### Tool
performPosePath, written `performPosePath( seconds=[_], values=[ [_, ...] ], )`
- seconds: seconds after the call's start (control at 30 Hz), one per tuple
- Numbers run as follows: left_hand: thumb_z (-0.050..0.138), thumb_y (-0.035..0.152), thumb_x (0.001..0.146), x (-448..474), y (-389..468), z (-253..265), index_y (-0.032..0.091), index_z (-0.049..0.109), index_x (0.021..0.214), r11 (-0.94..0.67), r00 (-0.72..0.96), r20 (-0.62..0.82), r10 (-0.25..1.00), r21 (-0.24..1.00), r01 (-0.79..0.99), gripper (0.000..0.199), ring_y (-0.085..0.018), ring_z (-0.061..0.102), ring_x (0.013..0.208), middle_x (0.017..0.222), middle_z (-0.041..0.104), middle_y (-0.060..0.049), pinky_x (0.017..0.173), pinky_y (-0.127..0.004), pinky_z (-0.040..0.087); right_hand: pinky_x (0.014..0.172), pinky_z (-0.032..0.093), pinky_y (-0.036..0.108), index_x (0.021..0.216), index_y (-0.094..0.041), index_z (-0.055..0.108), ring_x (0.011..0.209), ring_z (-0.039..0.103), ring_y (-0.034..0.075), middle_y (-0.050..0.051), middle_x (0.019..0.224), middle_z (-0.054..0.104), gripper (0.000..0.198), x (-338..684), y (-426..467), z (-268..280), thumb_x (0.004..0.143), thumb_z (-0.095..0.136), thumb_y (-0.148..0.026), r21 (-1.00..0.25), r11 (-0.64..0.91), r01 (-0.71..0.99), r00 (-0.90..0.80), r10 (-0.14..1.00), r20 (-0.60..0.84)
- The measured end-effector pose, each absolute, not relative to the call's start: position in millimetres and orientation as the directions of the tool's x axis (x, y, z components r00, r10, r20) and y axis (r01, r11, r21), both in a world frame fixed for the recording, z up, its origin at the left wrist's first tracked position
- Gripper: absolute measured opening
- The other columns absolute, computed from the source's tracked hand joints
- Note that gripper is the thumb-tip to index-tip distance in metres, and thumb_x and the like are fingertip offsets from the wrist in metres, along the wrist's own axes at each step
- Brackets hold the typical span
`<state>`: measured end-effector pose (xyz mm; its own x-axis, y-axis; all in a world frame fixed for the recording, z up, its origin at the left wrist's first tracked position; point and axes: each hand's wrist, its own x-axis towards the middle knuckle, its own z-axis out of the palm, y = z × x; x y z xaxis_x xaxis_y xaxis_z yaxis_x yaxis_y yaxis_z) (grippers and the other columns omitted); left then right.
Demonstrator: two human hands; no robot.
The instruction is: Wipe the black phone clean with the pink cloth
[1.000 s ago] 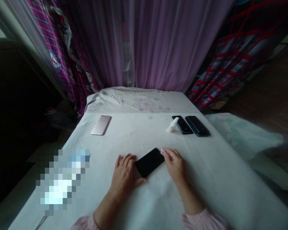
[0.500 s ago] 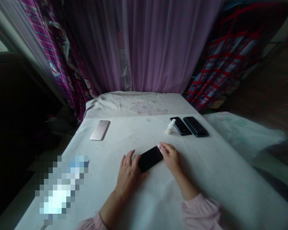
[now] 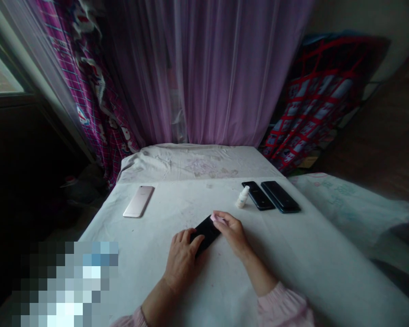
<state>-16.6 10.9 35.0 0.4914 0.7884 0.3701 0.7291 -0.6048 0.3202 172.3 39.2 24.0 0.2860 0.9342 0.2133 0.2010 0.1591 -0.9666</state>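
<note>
A: In the head view, where is the flat black phone [image 3: 207, 234] held?

B: Nearer the camera than the small white plastic spray bottle [image 3: 242, 198], and to its left

A: How are the hands occupied?

B: The phone is gripped by the left hand [image 3: 183, 254]; a small pale pink cloth [image 3: 218, 218] is pinched by the right hand [image 3: 234, 234] at the phone's far end

A: And beside the bottle?

B: A slim glossy black handset [image 3: 259, 196] is laid to its right

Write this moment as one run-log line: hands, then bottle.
left hand: holding black phone | right hand: pinching pink wad at phone's far end | white bottle: standing, untouched
</note>
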Motion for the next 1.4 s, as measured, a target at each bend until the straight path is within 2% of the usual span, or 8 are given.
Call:
performPosePath(
  seconds=[0.1,0.17,0.4,0.63,0.8,1.17,1.27,1.4],
  values=[
    [0.065,0.022,0.082,-15.9,12.6,34.3,0.021,0.064,0.106,-0.671,0.542,0.409,0.734,0.317,0.670,0.024,-0.028,0.059,0.106,0.117,0.061,-0.012,0.092,-0.050,0.050,0.073,0.057,0.030,0.084,-0.019,0.074,0.078,0.069,0.019,0.007,0.084,0.072,0.018,166.8,47.9,13.3,0.076,0.058,-0.024,-0.851,0.343,0.397,0.200,0.873,0.445],
    [0.061,0.023,0.086,-14.1,14.6,30.1,0.021,0.062,0.101,-0.714,0.578,0.426,0.696,0.332,0.616,0.015,-0.027,0.058,0.111,0.118,0.063,-0.011,0.095,-0.048,0.049,0.074,0.056,0.028,0.087,-0.021,0.073,0.079,0.069,0.017,0.007,0.086,0.072,0.024,166.1,48.6,8.0,0.082,0.050,-0.019,-0.760,0.397,0.515,0.119,0.845,0.522],
    [0.055,0.018,0.091,-11.8,18.9,15.6,0.022,0.057,0.121,-0.747,0.630,0.405,0.662,0.283,0.602,0.031,-0.026,0.053,0.124,0.126,0.063,-0.008,0.100,-0.048,0.047,0.080,0.054,0.032,0.099,-0.023,0.072,0.088,0.065,0.020,0.007,0.094,0.071,0.026,172.7,37.9,15.4,0.089,0.049,-0.019,-0.483,0.318,0.816,-0.010,0.843,0.538],
    [0.049,0.011,0.089,-11.3,18.5,16.0,0.022,0.060,0.119,-0.730,0.613,0.399,0.682,0.322,0.603,0.034,-0.025,0.056,0.120,0.124,0.065,-0.008,0.104,-0.048,0.041,0.072,0.054,0.027,0.100,-0.023,0.071,0.081,0.065,0.018,0.006,0.090,0.068,0.027,179.6,40.8,8.5,0.091,0.046,-0.019,-0.412,0.319,0.853,-0.042,0.830,0.556],
    [0.046,0.010,0.089,-11.9,18.9,21.0,0.021,0.059,0.118,-0.741,0.636,0.379,0.672,0.329,0.586,0.034,-0.025,0.056,0.121,0.123,0.065,-0.009,0.105,-0.050,0.039,0.075,0.053,0.028,0.104,-0.023,0.070,0.082,0.065,0.019,0.007,0.091,0.070,0.029,179.3,45.8,6.3,0.093,0.043,-0.017,-0.362,0.319,0.876,-0.027,0.781,0.625],
    [0.049,0.014,0.092,-9.5,17.4,25.4,0.022,0.062,0.114,-0.755,0.657,0.374,0.654,0.370,0.541,0.027,-0.024,0.059,0.113,0.116,0.067,-0.007,0.103,-0.047,0.041,0.072,0.051,0.029,0.092,-0.025,0.073,0.082,0.062,0.019,0.006,0.087,0.069,0.023,168.5,39.8,16.0,0.091,0.050,-0.021,-0.340,0.290,0.895,-0.040,0.810,0.585],
    [0.048,0.015,0.093,-8.4,17.7,27.7,0.023,0.063,0.111,-0.758,0.652,0.389,0.651,0.388,0.525,0.024,-0.022,0.061,0.103,0.107,0.068,-0.006,0.100,-0.045,0.044,0.073,0.051,0.029,0.089,-0.026,0.073,0.082,0.062,0.019,0.005,0.085,0.069,0.023,161.9,38.8,17.9,0.090,0.051,-0.018,-0.348,0.341,0.873,-0.088,0.813,0.575],
    [0.050,0.016,0.093,-8.7,17.6,27.7,0.025,0.063,0.113,-0.746,0.648,0.375,0.663,0.403,0.530,0.025,-0.021,0.060,0.101,0.105,0.068,-0.005,0.103,-0.045,0.041,0.075,0.051,0.029,0.090,-0.026,0.072,0.084,0.062,0.019,0.005,0.087,0.070,0.021,157.0,37.8,20.2,0.089,0.054,-0.017,-0.354,0.390,0.850,-0.151,0.824,0.546]
  ],
)
